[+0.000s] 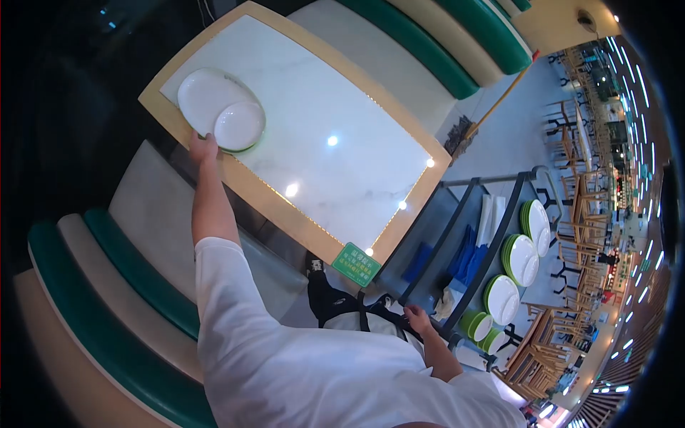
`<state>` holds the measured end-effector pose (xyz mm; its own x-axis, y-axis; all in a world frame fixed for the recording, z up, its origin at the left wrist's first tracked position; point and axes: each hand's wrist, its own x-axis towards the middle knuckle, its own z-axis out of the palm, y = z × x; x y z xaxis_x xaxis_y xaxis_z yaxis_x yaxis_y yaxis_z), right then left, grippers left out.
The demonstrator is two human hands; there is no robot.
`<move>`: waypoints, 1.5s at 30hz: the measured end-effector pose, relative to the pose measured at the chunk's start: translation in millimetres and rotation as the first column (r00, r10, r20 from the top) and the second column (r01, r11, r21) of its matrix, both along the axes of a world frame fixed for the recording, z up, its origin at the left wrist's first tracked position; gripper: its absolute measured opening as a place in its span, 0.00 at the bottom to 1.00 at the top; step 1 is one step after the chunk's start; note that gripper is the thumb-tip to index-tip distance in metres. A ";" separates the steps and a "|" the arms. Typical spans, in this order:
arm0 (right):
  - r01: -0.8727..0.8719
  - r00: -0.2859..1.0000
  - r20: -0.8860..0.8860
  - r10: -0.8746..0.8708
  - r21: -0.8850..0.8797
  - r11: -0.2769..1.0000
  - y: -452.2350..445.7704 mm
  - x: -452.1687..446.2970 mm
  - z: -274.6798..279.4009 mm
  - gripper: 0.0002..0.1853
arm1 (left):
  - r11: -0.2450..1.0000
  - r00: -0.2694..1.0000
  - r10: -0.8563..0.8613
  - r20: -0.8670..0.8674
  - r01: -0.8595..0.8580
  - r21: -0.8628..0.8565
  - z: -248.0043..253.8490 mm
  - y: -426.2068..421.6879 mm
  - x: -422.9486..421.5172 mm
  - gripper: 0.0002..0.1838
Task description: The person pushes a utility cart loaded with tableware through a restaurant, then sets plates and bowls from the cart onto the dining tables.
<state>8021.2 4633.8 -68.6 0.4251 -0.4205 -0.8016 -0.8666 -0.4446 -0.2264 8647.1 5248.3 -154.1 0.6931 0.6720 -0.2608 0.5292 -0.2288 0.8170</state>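
My left hand [204, 147] reaches to the far left corner of the table and grips the near rim of a large white oval plate [200, 93]. A smaller round white plate [240, 125] lies on the oval one. A green edge shows under the oval plate's near side. My right hand [418, 319] is low at my side, close to the grey cart, with its fingers loosely curled and apart. Nothing visible is in it.
The table [321, 121] has a white marble-look top and wooden border. A green sign [357, 265] stands at its near corner. The cart [492, 250] carries several stacks of green-edged white plates [524, 261] and blue cloths [467, 255]. Padded benches [157, 207] flank the table; a mop [460, 135] is beyond.
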 end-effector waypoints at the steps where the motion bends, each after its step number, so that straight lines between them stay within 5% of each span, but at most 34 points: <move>1: -0.055 0.998 -0.006 0.055 -0.030 0.998 6.9 7.0 13.5 0.25 | 0.967 0.992 -0.087 -0.094 0.106 0.231 4.3 4.0 1.0 0.29; 2: -0.110 0.994 -0.014 0.109 -0.062 0.992 18.2 17.5 28.9 0.23 | 0.871 0.968 -0.148 -0.201 0.224 0.438 13.3 5.1 1.9 0.26; 3: -0.097 0.995 -0.016 0.096 -0.062 0.993 20.2 15.7 29.6 0.23 | 0.874 0.958 -0.087 -0.273 0.205 0.441 48.9 -8.0 -1.6 0.20; 6: -0.127 0.992 -0.012 0.127 -0.066 0.990 26.1 15.3 30.7 0.24 | 0.844 0.909 -0.069 -0.411 0.273 0.461 43.8 6.5 4.5 0.19; 11: -0.173 0.976 0.143 0.164 0.057 0.983 10.9 2.1 19.6 0.20 | 0.867 0.908 -0.134 -0.396 0.301 0.397 15.7 13.1 1.0 0.23; 12: -0.157 0.979 0.142 0.148 0.057 0.986 7.7 -0.9 15.6 0.20 | 0.864 0.965 -0.135 -0.225 0.225 0.450 -26.1 20.6 -3.4 0.31; 13: -0.100 0.988 0.127 0.091 0.064 0.993 12.3 6.7 25.8 0.21 | 0.932 0.973 -0.153 -0.171 0.200 0.303 -27.4 10.1 -14.1 0.37; 14: -0.049 0.983 0.183 0.031 0.093 0.994 20.1 20.5 45.0 0.21 | 0.965 1.000 0.001 -0.006 0.001 0.261 -43.1 -12.3 -32.2 0.38; 15: -0.024 0.975 0.224 0.004 0.090 0.996 17.4 15.6 37.8 0.22 | 0.997 0.989 0.071 0.132 -0.068 -0.031 -42.3 -36.8 -52.7 0.39; 16: 0.004 0.974 0.225 -0.038 0.149 0.989 24.2 38.9 67.6 0.23 | 0.953 0.979 0.031 0.202 -0.089 0.288 -67.9 -59.0 -78.5 0.37; 17: -0.002 0.970 0.238 -0.051 0.217 0.976 22.4 48.4 83.4 0.23 | 0.981 0.921 -0.090 0.380 0.015 0.196 -14.2 -122.5 -131.3 0.33; 18: -0.009 0.948 0.311 -0.073 0.254 0.967 20.1 59.1 104.7 0.24 | 0.931 0.916 -0.145 0.375 -0.002 0.365 -33.5 -160.8 -165.9 0.29; 19: -0.028 0.920 0.383 -0.088 0.286 0.958 16.7 68.3 129.8 0.25 | 0.929 0.918 -0.248 0.309 0.136 0.343 -5.5 -213.1 -211.8 0.27; 21: -0.017 0.854 0.502 -0.134 0.284 0.959 6.3 78.4 188.0 0.24 | 0.932 0.877 -0.350 0.329 0.362 0.028 -38.2 -293.3 -289.8 0.27; 22: 0.005 0.845 0.513 -0.153 0.278 0.961 -7.0 74.5 219.4 0.24 | 0.874 0.858 -0.414 0.305 0.468 -0.130 -18.8 -342.0 -332.2 0.26; 23: -0.031 0.799 0.588 -0.126 0.250 0.968 -21.0 68.0 250.8 0.24 | 0.812 0.766 -0.518 0.381 0.580 -0.062 -33.2 -381.9 -371.9 0.24; 24: -0.071 0.749 0.656 -0.095 0.223 0.972 -35.6 59.7 280.4 0.24 | 0.737 0.730 -0.637 0.249 0.671 -0.082 12.7 -426.5 -409.5 0.21; 26: -0.022 0.649 0.757 0.068 -0.071 0.997 -72.9 26.3 331.2 0.21 | 0.502 0.557 -0.753 0.350 0.830 -0.242 92.7 -499.2 -451.0 0.17; 29: 0.265 0.489 0.861 0.143 -0.302 0.916 -162.8 -49.5 355.4 0.15 | 0.268 0.452 -0.770 0.450 0.870 -0.415 115.4 -588.9 -483.8 0.17; 32: 0.557 0.385 0.923 -0.012 -0.222 0.800 -292.2 -128.1 318.3 0.14 | 0.053 0.261 -0.860 0.439 0.901 -0.431 162.9 -674.0 -495.8 0.21; 34: 0.638 0.304 0.941 -0.147 -0.087 0.765 -365.0 -169.4 270.6 0.17 | 0.002 0.066 -0.953 0.296 0.977 -0.212 179.6 -722.7 -504.9 0.28; 36: 0.714 0.553 0.791 -0.262 -0.288 0.638 -415.6 -201.5 228.5 0.26 | -0.012 0.015 -0.988 0.151 0.985 -0.174 191.0 -762.7 -514.5 0.31; 37: 0.715 0.549 0.790 -0.273 -0.274 0.643 -434.5 -218.3 197.8 0.26 | -0.027 -0.026 -1.000 0.007 0.986 -0.163 194.8 -775.2 -523.3 0.36; 39: 0.583 0.764 0.605 -0.226 -0.497 0.643 -469.3 -235.6 142.5 0.34 | -0.049 -0.062 -0.996 -0.071 0.984 -0.169 194.5 -796.4 -530.0 0.37; 45: 0.596 0.724 0.638 -0.260 -0.390 0.702 -490.2 -233.3 94.3 0.32 | -0.081 -0.116 -0.977 -0.177 0.977 -0.197 204.0 -816.8 -534.4 0.27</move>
<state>7787.9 4143.6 25.7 0.3353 -0.9372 -0.0962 -0.8143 -0.2369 -0.5299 8112.7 4431.6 49.9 0.5294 -0.6805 -0.5066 -0.1392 -0.6587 0.7394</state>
